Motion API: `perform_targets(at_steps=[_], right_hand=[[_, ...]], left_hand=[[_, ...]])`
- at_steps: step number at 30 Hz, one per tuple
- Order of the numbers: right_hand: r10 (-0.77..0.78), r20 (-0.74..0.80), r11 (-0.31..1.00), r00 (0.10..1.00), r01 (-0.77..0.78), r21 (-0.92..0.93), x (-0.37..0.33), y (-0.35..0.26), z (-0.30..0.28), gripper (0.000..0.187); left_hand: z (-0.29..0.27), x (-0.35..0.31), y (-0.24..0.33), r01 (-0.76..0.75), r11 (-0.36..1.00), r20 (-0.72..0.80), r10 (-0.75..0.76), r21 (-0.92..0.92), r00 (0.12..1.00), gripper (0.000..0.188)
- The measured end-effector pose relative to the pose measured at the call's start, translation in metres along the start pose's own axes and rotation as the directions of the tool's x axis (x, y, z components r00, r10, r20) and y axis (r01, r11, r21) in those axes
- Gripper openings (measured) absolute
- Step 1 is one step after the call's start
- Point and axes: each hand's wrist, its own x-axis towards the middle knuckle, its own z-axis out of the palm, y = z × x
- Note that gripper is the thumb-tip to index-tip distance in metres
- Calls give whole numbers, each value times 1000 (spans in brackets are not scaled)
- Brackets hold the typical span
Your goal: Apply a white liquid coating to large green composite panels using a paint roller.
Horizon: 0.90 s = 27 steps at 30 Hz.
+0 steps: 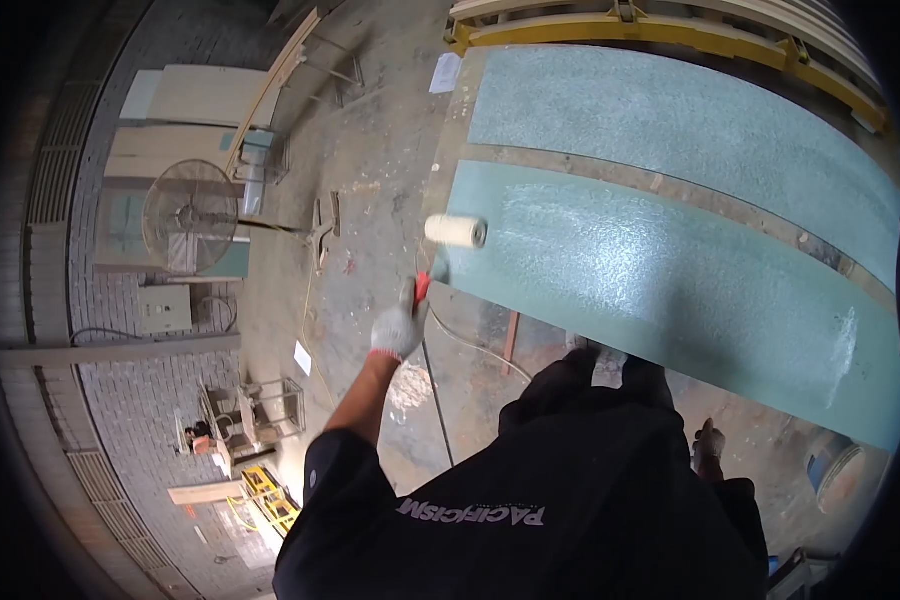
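My left hand [398, 330], in a whitish knit glove with a red cuff, is closed round the red handle of a paint roller [453, 231]. The roller's cream sleeve lies over the left end of the nearer pale-green board [530, 270]. A wet, glossy film shines across much of that board, with a pale streak near its right end. Beside my body on the right hangs my right hand [709, 444], apart from the board; its fingers look loosely extended and nothing shows in them.
Beyond a narrow strip lies a second coated board [670, 115], with a yellow metal rack [690, 38] behind it. A pedestal fan [191, 218] stands at left. A bucket [834, 470] sits near the right end. A dark cable [437, 405] crosses the floor near my left arm.
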Motion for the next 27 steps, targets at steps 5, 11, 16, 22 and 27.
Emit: perform_targets(at_steps=[5,11,16,22,27], right_hand=[[-53,-30,998,998,54,19,-3,5,19,24],[-106,-133,979,985,127,161,-10,27,31,16],[48,-186,923,981,28,384,-14,37,56,16],[-213,-83,976,974,207,-73,-24,40,116,28],[-95,-112,994,989,88,-66,-64,27,157,45]], left_hand=[[-33,88,21,-43,999,-27,42,-29,999,61],[-22,73,24,-52,998,35,53,-40,998,60],[-23,37,-11,-71,996,59,68,51,996,55],[-47,116,33,-216,976,-49,216,-4,975,47],[47,-46,-70,-36,999,47,36,11,998,75]])
